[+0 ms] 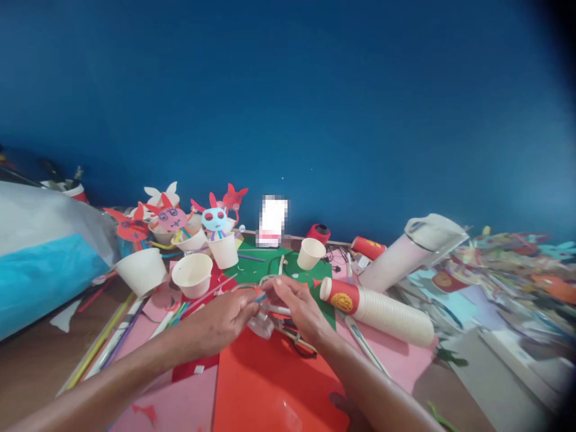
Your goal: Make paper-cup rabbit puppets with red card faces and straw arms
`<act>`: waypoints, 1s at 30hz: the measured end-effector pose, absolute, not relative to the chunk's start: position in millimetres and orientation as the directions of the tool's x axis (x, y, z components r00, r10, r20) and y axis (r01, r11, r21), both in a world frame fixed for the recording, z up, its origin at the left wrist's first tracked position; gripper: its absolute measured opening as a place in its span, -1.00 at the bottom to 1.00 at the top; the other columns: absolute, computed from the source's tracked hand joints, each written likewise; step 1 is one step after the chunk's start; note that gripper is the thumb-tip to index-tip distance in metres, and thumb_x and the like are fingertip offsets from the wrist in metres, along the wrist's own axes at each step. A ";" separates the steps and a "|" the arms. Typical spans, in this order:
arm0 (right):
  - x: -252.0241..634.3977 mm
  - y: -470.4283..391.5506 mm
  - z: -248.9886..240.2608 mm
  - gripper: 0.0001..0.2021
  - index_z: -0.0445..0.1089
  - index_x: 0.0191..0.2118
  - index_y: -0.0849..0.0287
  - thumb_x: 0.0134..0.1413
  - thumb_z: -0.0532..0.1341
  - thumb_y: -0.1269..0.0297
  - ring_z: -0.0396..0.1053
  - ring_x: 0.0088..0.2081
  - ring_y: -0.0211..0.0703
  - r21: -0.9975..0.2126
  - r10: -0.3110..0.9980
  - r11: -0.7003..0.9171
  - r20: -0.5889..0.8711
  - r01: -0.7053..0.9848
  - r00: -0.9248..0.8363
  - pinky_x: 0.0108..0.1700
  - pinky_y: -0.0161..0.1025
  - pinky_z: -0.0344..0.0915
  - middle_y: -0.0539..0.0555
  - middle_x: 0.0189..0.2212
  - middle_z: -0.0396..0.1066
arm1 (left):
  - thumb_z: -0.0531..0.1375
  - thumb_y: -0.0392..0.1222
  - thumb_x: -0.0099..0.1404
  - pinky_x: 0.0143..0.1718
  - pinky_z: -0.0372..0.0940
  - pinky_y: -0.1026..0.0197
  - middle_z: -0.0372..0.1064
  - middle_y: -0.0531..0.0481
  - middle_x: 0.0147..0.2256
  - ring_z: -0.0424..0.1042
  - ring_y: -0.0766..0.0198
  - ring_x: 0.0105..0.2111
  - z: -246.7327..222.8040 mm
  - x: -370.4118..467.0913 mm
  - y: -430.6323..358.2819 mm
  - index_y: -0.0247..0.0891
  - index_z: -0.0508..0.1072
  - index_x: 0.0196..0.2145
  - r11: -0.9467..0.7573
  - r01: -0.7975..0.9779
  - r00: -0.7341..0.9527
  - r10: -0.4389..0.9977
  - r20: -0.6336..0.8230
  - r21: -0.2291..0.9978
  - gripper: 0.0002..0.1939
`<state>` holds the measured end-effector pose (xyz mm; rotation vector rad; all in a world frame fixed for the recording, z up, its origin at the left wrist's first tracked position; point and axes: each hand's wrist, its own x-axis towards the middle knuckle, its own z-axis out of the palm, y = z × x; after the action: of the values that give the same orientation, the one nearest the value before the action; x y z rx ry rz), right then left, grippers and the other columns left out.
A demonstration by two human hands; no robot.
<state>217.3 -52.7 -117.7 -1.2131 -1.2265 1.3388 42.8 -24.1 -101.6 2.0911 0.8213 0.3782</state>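
Note:
Over the red sheet (270, 372), my left hand (229, 318) has its thumb and fingers pressed together at a short, thin blue strip (261, 297). My right hand (297, 303) meets it from the other side, fingers curled and pinched near the strip's other end. What the right fingertips hold is hidden. Just beneath the hands is a clear plastic piece (261, 327), perhaps a tape roll or dispenser. Scissors with dark handles (306, 348) lie partly under my right hand.
White paper cups (192, 276) stand at left, several with paper animal faces (214, 220). A long stack of cups (391, 315) lies at right beside a white pitcher (405, 252). Paper scraps (517, 288) heap far right. A blue-and-white plastic bag (49, 264) sits far left.

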 end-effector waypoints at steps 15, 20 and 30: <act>216.1 -51.7 -118.1 -0.79 0.36 -0.47 0.23 0.05 0.13 0.21 0.29 -0.37 -0.24 -0.984 0.977 0.117 0.090 0.133 -0.194 -0.30 -0.31 0.21 0.03 -0.46 0.35 | -0.13 -0.18 0.27 -0.44 0.10 0.32 0.31 0.07 -0.46 0.28 0.32 -0.46 -107.4 45.6 -27.9 -0.25 0.31 -0.40 -0.351 0.452 0.768 0.620 -0.158 0.820 -0.74; 215.0 -52.6 -122.7 -0.90 0.30 -0.50 0.21 -0.02 0.17 0.35 0.29 -0.38 -0.27 -0.971 0.978 0.109 0.065 0.213 -0.200 -0.34 -0.35 0.21 0.01 -0.43 0.36 | -0.12 -0.19 0.27 -0.44 0.09 0.30 0.32 0.06 -0.46 0.28 0.31 -0.47 -108.2 46.0 -27.7 -0.26 0.33 -0.37 -0.374 0.462 0.770 0.620 -0.154 0.804 -0.74; 221.3 -49.9 -121.6 -0.94 0.29 -0.38 0.18 -0.06 0.17 0.42 0.30 -0.36 -0.28 -0.959 0.963 0.128 0.060 0.251 -0.264 -0.31 -0.33 0.22 -0.02 -0.40 0.34 | -0.10 -0.14 0.28 -0.42 0.10 0.30 0.24 0.07 -0.43 0.21 0.32 -0.45 -115.0 41.5 -21.1 -0.25 0.32 -0.32 -0.361 0.394 0.798 0.590 -0.120 0.845 -0.75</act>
<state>221.3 -49.9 -121.6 -1.1980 -1.6455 1.1819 41.5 -21.1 -115.0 1.9988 0.7338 0.2492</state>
